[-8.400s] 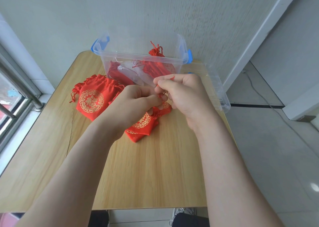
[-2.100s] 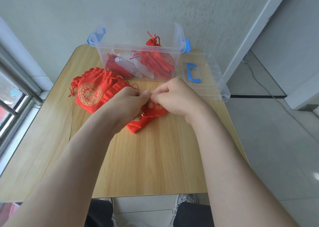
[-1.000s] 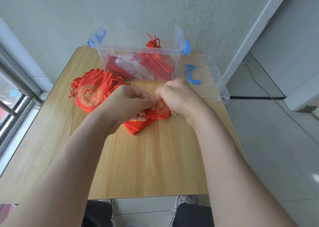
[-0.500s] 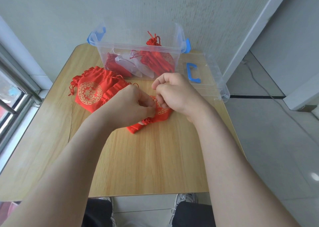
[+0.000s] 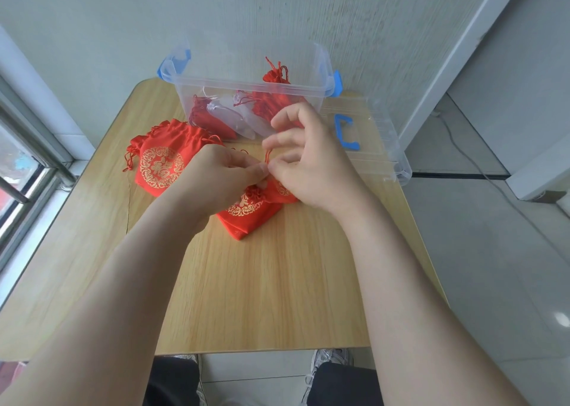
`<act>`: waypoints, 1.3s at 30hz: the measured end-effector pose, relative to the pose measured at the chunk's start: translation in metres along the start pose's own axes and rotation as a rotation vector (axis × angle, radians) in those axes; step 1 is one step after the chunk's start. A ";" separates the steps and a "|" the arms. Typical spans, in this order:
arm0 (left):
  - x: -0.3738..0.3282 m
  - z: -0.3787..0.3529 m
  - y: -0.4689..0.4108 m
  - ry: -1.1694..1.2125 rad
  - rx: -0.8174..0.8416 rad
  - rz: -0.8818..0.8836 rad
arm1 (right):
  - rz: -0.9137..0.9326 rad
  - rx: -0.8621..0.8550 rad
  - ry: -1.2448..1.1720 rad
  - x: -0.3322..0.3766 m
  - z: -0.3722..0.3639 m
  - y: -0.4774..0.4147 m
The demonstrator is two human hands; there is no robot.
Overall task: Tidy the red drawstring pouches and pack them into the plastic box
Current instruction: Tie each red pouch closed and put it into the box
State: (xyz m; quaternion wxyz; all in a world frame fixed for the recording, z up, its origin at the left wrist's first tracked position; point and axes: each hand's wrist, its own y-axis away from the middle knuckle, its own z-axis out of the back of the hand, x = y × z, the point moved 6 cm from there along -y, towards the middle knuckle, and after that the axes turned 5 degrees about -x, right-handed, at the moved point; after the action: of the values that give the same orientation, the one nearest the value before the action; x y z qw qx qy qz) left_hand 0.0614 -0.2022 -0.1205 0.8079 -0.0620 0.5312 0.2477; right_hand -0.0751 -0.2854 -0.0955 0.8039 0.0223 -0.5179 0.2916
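Observation:
A red pouch with gold print (image 5: 246, 212) lies on the wooden table (image 5: 262, 282) under both my hands. My left hand (image 5: 222, 177) pinches its gathered neck. My right hand (image 5: 308, 162) pinches the thin red drawstring (image 5: 267, 155), which loops up between thumb and forefinger; its other fingers are spread. More red pouches (image 5: 163, 158) lie stacked to the left. The clear plastic box (image 5: 320, 89) with blue latches stands at the back, holding several red pouches (image 5: 271, 100) and clear bags.
The box's clear lid (image 5: 379, 140) with a blue handle lies to the right of the box. A wall runs behind the table, a window frame (image 5: 27, 158) to the left. The floor drops away on the right past the table edge.
My right hand has lifted and spread its fingers, drawing the red cord up from the pouch. My left hand stays pinched at the pouch neck.

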 end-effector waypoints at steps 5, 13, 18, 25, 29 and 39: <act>0.003 -0.002 -0.001 -0.011 0.004 0.033 | -0.028 -0.161 0.091 -0.006 0.013 -0.005; 0.005 0.002 -0.002 0.015 -0.017 0.043 | 0.020 0.062 0.219 0.002 -0.001 0.002; 0.004 0.002 0.002 -0.016 0.047 0.045 | 0.085 0.131 0.304 0.006 -0.003 0.005; 0.004 0.000 0.002 -0.063 0.045 0.000 | 0.138 0.105 0.408 0.000 -0.009 0.004; 0.001 0.001 0.003 -0.090 -0.017 0.000 | 0.179 0.087 0.503 0.000 -0.016 0.005; -0.001 0.004 0.003 -0.100 -0.184 -0.053 | 0.068 0.077 0.518 -0.002 -0.017 0.007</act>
State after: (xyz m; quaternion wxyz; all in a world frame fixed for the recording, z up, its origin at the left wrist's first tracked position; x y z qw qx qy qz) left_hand 0.0631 -0.1989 -0.1176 0.8305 -0.1377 0.4633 0.2767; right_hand -0.0650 -0.2752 -0.1071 0.8980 -0.0400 -0.2839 0.3337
